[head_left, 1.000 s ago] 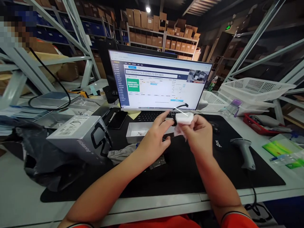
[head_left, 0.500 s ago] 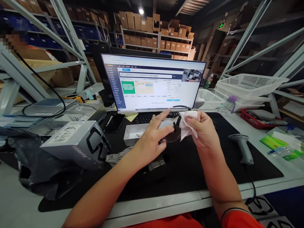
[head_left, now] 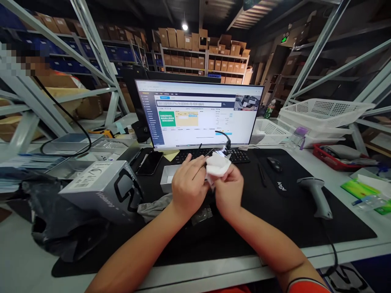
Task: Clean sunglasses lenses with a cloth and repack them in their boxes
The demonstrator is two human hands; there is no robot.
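Observation:
My right hand [head_left: 229,191] is closed round a crumpled white wipe [head_left: 217,165], held above the black desk mat [head_left: 275,215]. My left hand [head_left: 187,188] is pressed against it, fingers pinched on a thin dark cable [head_left: 222,136] that curves up out of the wipe in front of the monitor [head_left: 198,114]. What the wipe wraps is hidden. A small white open tray [head_left: 167,177] lies just left of my hands, before the keyboard [head_left: 241,155].
A grey product box [head_left: 104,185] lies on a black bag at the left, a phone [head_left: 149,162] beside it. A mouse [head_left: 274,163] and a barcode scanner [head_left: 317,195] sit on the right. White baskets [head_left: 324,112] and a red tray [head_left: 332,156] stand further right.
Both hands have drawn together and nearer to me. My left hand, open with fingers spread before, has closed onto the cable beside the wipe.

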